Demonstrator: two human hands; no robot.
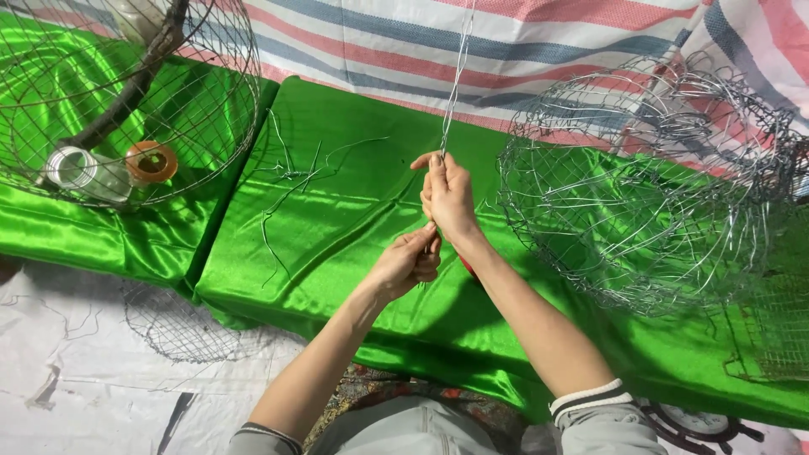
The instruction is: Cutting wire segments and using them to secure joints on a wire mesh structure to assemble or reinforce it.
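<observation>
While green cloth lies beneath, both hands (left, right) pinch twisted wire strands.

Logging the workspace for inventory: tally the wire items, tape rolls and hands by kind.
Round wire frames: 2 (left frame, right frame)
Flat mesh piece: 1
Twisted wire strand in hands: 1
Tape rolls: 2 (white roll, orange roll)
Hands: 2 (left hand, right hand)
Total: 8
</observation>
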